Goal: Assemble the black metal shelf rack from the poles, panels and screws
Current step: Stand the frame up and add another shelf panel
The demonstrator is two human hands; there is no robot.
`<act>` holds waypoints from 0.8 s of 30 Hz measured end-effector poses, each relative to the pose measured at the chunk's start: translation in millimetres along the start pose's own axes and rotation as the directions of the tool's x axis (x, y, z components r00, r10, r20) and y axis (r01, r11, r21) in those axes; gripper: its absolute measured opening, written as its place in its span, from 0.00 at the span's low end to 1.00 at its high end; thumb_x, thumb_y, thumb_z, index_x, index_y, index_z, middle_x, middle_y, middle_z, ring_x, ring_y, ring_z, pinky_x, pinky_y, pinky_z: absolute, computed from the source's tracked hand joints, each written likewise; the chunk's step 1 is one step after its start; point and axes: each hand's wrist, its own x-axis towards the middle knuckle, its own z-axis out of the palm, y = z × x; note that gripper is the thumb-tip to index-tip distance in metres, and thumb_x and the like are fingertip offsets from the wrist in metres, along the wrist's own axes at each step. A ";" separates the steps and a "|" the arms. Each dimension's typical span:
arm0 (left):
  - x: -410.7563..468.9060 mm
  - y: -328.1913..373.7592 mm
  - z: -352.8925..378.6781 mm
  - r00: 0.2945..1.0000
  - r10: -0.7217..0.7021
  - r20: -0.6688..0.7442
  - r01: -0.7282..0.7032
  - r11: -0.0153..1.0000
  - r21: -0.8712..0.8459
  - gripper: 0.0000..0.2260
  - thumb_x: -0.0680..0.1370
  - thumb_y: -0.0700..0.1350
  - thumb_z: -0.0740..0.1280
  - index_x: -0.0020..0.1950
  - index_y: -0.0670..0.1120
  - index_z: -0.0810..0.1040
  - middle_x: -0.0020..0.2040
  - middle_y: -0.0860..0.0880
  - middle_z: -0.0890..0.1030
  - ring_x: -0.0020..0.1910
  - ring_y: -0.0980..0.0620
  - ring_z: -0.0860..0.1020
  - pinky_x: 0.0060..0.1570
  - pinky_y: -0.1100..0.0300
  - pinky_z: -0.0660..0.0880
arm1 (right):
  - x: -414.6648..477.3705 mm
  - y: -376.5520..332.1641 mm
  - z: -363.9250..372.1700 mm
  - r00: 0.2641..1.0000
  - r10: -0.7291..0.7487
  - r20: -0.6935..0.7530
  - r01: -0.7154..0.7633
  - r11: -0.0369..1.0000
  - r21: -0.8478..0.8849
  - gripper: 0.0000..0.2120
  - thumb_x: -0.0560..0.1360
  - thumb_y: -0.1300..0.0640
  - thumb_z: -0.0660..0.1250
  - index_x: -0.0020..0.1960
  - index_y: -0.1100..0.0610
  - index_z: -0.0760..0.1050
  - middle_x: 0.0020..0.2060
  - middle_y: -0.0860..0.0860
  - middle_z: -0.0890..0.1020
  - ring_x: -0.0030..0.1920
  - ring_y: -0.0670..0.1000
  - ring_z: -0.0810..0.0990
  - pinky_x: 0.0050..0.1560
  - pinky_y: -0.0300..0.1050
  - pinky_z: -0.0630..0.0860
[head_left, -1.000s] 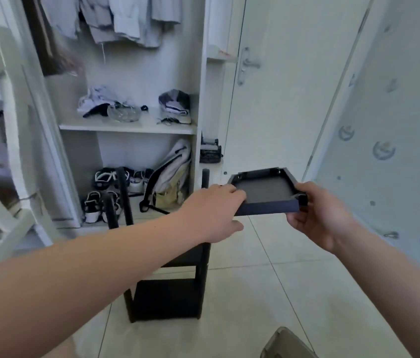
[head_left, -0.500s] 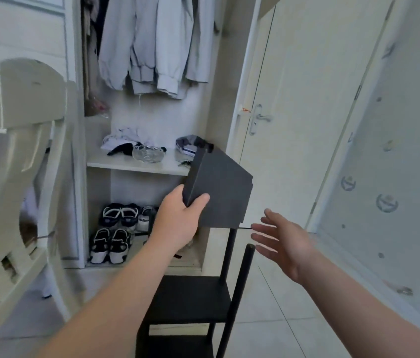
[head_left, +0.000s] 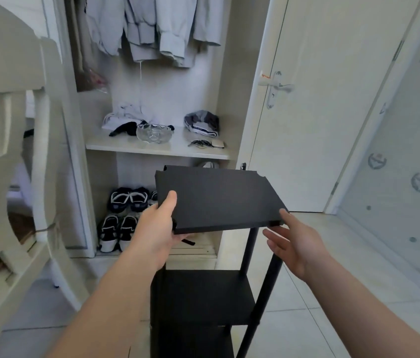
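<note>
A flat black metal panel (head_left: 219, 197) is held level above the partly built black rack (head_left: 203, 293). My left hand (head_left: 156, 228) grips the panel's near left corner, thumb on top. My right hand (head_left: 294, 241) has straight fingers spread just under the panel's near right corner, touching or nearly touching it. Two black poles (head_left: 268, 282) rise on the rack's right side toward the panel. A lower shelf of the rack lies below, and its left poles are hidden behind my left arm.
An open white wardrobe (head_left: 157, 148) stands behind the rack, with hanging clothes, a glass bowl (head_left: 153, 133) and shoes (head_left: 126, 202). A white chair (head_left: 10, 151) is close on the left. A white door (head_left: 307, 112) and a patterned wall lie to the right.
The panel has swung from steeply tilted to level over the rack's poles. My right hand, free half a second ago, has moved up to the panel's right corner.
</note>
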 end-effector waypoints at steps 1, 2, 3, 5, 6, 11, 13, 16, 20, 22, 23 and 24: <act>2.6 1.5 -1.8 1.000 -0.006 0.004 0.006 1.000 0.008 0.08 0.82 0.51 0.65 0.56 0.49 0.79 0.48 0.50 0.87 0.46 0.49 0.86 0.36 0.55 0.82 | 4.8 0.9 -0.2 1.000 -0.012 -0.001 0.012 1.000 -0.003 0.11 0.81 0.49 0.68 0.56 0.55 0.80 0.51 0.55 0.85 0.48 0.53 0.86 0.40 0.43 0.79; 4.2 3.2 -3.5 1.000 -0.009 0.001 0.009 1.000 0.020 0.07 0.83 0.50 0.64 0.55 0.49 0.78 0.47 0.49 0.87 0.44 0.50 0.86 0.34 0.56 0.81 | 8.6 1.0 -0.5 1.000 -0.021 -0.001 0.021 1.000 0.002 0.12 0.81 0.49 0.69 0.56 0.57 0.80 0.49 0.55 0.85 0.45 0.52 0.85 0.39 0.43 0.79; 6.5 4.3 -5.5 1.000 -0.006 -0.015 0.007 0.999 0.043 0.06 0.83 0.49 0.64 0.54 0.49 0.78 0.47 0.48 0.87 0.43 0.49 0.86 0.32 0.56 0.79 | 11.6 0.5 -0.5 1.000 -0.023 0.002 0.023 0.999 0.023 0.13 0.80 0.50 0.69 0.56 0.59 0.80 0.46 0.55 0.85 0.41 0.51 0.84 0.37 0.41 0.79; 11.7 4.6 -10.5 0.997 0.041 -0.061 -0.030 0.986 0.163 0.06 0.82 0.48 0.63 0.52 0.49 0.78 0.47 0.47 0.84 0.41 0.49 0.81 0.31 0.57 0.71 | 15.8 1.0 -2.1 1.000 0.003 0.013 -0.004 0.996 0.089 0.14 0.79 0.52 0.71 0.56 0.63 0.80 0.42 0.57 0.82 0.33 0.49 0.81 0.33 0.40 0.79; 14.2 4.5 -14.2 0.995 0.077 -0.071 -0.058 0.968 0.244 0.06 0.82 0.49 0.63 0.51 0.49 0.78 0.45 0.49 0.83 0.39 0.49 0.78 0.32 0.58 0.68 | 17.5 2.9 -2.6 0.999 0.021 0.024 -0.024 0.993 0.120 0.14 0.79 0.52 0.72 0.55 0.63 0.79 0.41 0.57 0.81 0.32 0.49 0.80 0.32 0.39 0.79; 20.3 10.1 -28.7 0.982 0.177 -0.061 -0.131 0.882 0.452 0.10 0.80 0.51 0.66 0.44 0.52 0.85 0.34 0.58 0.84 0.36 0.54 0.78 0.38 0.58 0.72 | 18.3 1.6 -11.1 0.997 -0.022 0.075 0.021 1.000 0.008 0.11 0.78 0.52 0.72 0.54 0.58 0.80 0.42 0.55 0.85 0.32 0.48 0.79 0.31 0.40 0.74; 17.4 8.0 -27.9 0.979 0.196 -0.062 -0.144 0.869 0.474 0.11 0.79 0.52 0.68 0.39 0.58 0.86 0.35 0.59 0.84 0.39 0.54 0.80 0.43 0.57 0.76 | 19.4 0.9 -18.2 0.994 -0.107 0.030 0.111 0.985 -0.134 0.11 0.77 0.49 0.72 0.51 0.57 0.80 0.40 0.53 0.87 0.34 0.48 0.78 0.35 0.42 0.72; 14.6 -5.0 -25.2 0.979 0.190 -0.071 -0.127 0.847 0.515 0.09 0.79 0.54 0.67 0.44 0.55 0.85 0.40 0.59 0.85 0.40 0.57 0.83 0.45 0.59 0.77 | 21.9 3.6 -32.1 0.956 -0.292 -0.035 0.254 0.881 -0.398 0.12 0.75 0.44 0.72 0.43 0.53 0.82 0.39 0.49 0.84 0.39 0.47 0.77 0.38 0.42 0.71; 15.4 -27.0 -24.2 0.988 0.137 -0.069 -0.080 0.845 0.529 0.09 0.80 0.54 0.66 0.56 0.53 0.82 0.47 0.59 0.85 0.51 0.57 0.81 0.47 0.63 0.72 | 26.1 10.5 -48.7 0.943 -0.334 -0.009 0.287 0.824 -0.489 0.13 0.76 0.44 0.71 0.37 0.51 0.81 0.33 0.44 0.80 0.37 0.46 0.75 0.39 0.42 0.70; 15.4 -31.7 -25.0 0.987 0.120 -0.104 -0.048 0.849 0.526 0.09 0.80 0.56 0.67 0.53 0.54 0.83 0.45 0.61 0.84 0.49 0.58 0.80 0.44 0.65 0.70 | 28.8 12.9 -53.3 0.947 -0.322 0.001 0.284 0.831 -0.478 0.12 0.76 0.45 0.71 0.39 0.50 0.81 0.38 0.46 0.81 0.39 0.44 0.76 0.40 0.40 0.70; 16.5 -32.7 -26.4 0.986 0.107 -0.128 -0.027 0.857 0.514 0.09 0.79 0.57 0.67 0.49 0.54 0.83 0.41 0.61 0.84 0.48 0.57 0.80 0.46 0.63 0.73 | 30.7 15.0 -54.2 0.951 -0.310 0.012 0.279 0.837 -0.470 0.12 0.77 0.45 0.71 0.40 0.51 0.81 0.41 0.47 0.82 0.43 0.45 0.78 0.43 0.42 0.72; 17.5 -33.4 -27.9 0.984 0.091 -0.154 -0.004 0.873 0.488 0.09 0.78 0.57 0.68 0.47 0.53 0.83 0.39 0.59 0.85 0.47 0.55 0.81 0.49 0.59 0.76 | 32.6 17.6 -53.8 0.958 -0.287 0.026 0.267 0.849 -0.456 0.12 0.77 0.45 0.71 0.42 0.52 0.82 0.43 0.49 0.83 0.47 0.48 0.80 0.47 0.46 0.75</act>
